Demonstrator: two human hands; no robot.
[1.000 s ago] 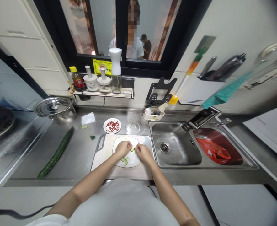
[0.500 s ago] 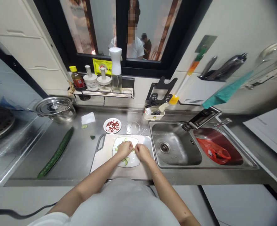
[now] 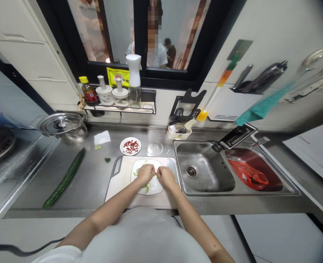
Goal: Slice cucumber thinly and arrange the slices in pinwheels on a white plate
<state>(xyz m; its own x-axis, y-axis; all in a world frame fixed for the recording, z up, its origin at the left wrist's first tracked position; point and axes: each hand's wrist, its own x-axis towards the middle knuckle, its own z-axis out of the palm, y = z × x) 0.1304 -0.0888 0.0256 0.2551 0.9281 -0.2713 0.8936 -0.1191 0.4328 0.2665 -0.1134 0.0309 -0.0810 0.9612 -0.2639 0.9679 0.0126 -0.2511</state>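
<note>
A white plate (image 3: pixel 153 189) with cucumber slices (image 3: pixel 146 188) arranged on it rests on a pale cutting board (image 3: pixel 117 188). Over its left half is my left hand (image 3: pixel 145 172), its thumb and fingers pinched together. My right hand (image 3: pixel 165 176) is at the plate's right side, also pinched, its fingertips close to the left ones. Pale green cucumber shows by the right fingertips; I cannot tell whether it is held or lies on the plate. Whatever the left fingers hold is too small to make out. Behind the board stands a small plate of chopped red pieces (image 3: pixel 130 146).
A whole cucumber (image 3: pixel 65 182) lies left of the board, with a cucumber end (image 3: pixel 107 160) nearby. A lidded steel pot (image 3: pixel 65 128) and a white tissue (image 3: pixel 102 137) are farther back. To the right is a double sink (image 3: pixel 205 193) with a red bag (image 3: pixel 247 175). Seasoning bottles stand on a rack (image 3: pixel 120 109).
Both hands keep their pinched pose over the plate, almost unmoved. The whole view has shifted very slightly.
</note>
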